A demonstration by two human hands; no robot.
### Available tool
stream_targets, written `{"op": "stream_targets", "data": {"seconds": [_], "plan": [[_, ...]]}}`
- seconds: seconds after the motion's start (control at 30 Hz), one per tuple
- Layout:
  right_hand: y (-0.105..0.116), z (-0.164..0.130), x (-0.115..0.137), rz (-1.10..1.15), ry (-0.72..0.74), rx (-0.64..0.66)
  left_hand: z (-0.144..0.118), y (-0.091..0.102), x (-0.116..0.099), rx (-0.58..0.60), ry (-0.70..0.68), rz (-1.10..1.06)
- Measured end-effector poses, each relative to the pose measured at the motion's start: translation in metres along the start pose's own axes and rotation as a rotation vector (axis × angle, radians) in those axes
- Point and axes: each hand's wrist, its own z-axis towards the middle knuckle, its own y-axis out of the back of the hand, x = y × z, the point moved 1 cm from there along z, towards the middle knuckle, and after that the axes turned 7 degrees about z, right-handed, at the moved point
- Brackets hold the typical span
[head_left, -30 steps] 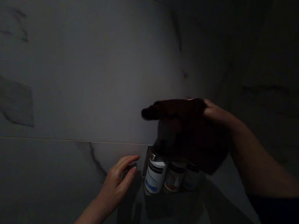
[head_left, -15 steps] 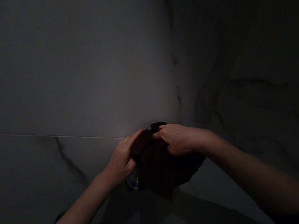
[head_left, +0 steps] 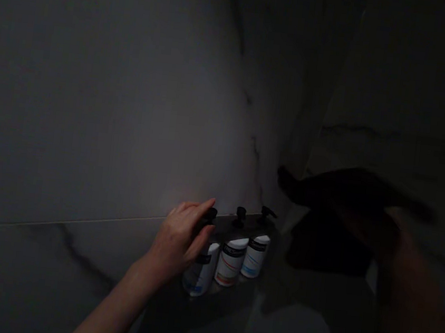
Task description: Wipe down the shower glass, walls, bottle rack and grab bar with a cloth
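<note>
Three white pump bottles stand in a row by the wall: a left pump bottle [head_left: 200, 271] with a blue patch, a middle pump bottle [head_left: 231, 262] with orange marks and a right pump bottle [head_left: 255, 256] with light blue marks. All have black pump heads. My left hand [head_left: 178, 236] has its thumb and fingers closed around the left bottle's pump head. Off to the right, my right hand [head_left: 386, 231], dark and smeared by motion, grips a dark cloth [head_left: 339, 194] that hangs away from the bottles.
The bottles stand on a dark shelf [head_left: 213, 291] against a marbled tile wall [head_left: 131, 125]. A second wall [head_left: 392, 99] meets it in a corner at the right. The light is very dim.
My right hand has pulled the cloth away to the right, off the bottles, which now show. The left hand stays near the left bottle's top. The view has shifted slightly.
</note>
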Motion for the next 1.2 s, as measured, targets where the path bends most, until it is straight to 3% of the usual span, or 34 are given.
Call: {"op": "stream_targets", "data": {"seconds": [0.07,0.13,0.17,0.27,0.4,0.5,0.57,0.67,0.77,0.87,0.93,1.0,1.07,1.13,1.2], "plan": [[-0.016,-0.019,0.020,-0.206,0.000,0.155,0.012,0.000,0.003,-0.013,-0.054,0.038],[-0.039,-0.037,0.049,-0.387,0.181,0.276,0.021,-0.001,0.006,0.001,-0.100,0.091],[-0.051,-0.045,0.062,-0.453,0.309,0.278,0.024,-0.001,0.007,0.015,-0.120,0.113],[-0.068,-0.058,0.079,-0.499,0.546,0.239,0.026,-0.002,0.011,0.039,-0.165,0.148],[-0.043,-0.044,0.061,-0.322,0.521,0.049,0.021,-0.003,0.013,0.057,-0.178,0.121],[-0.031,-0.027,0.056,-0.382,0.499,-0.138,0.018,-0.006,0.012,0.036,-0.183,0.097],[-0.042,-0.022,0.063,-0.449,0.578,-0.019,0.017,-0.008,0.011,0.021,-0.173,0.091],[-0.072,-0.025,0.079,-0.443,0.675,0.328,0.016,-0.010,0.011,0.020,-0.153,0.085],[-0.087,-0.023,0.089,-0.441,0.658,0.469,0.015,-0.009,0.011,0.018,-0.153,0.081],[-0.070,-0.011,0.087,-0.460,0.659,0.466,0.014,-0.008,0.011,0.024,-0.156,0.077],[-0.046,-0.003,0.078,-0.409,0.622,0.322,0.014,-0.009,0.012,0.024,-0.155,0.071],[-0.024,0.000,0.062,-0.325,0.521,0.074,0.014,-0.009,0.012,0.012,-0.150,0.056],[-0.016,-0.005,0.040,-0.277,0.376,-0.126,0.013,-0.010,0.012,-0.001,-0.146,0.047],[-0.029,-0.017,0.019,-0.273,0.248,-0.142,0.012,-0.010,0.012,-0.005,-0.147,0.051],[-0.058,-0.031,0.004,-0.212,0.197,0.024,0.012,-0.010,0.012,-0.004,-0.145,0.060]]}}
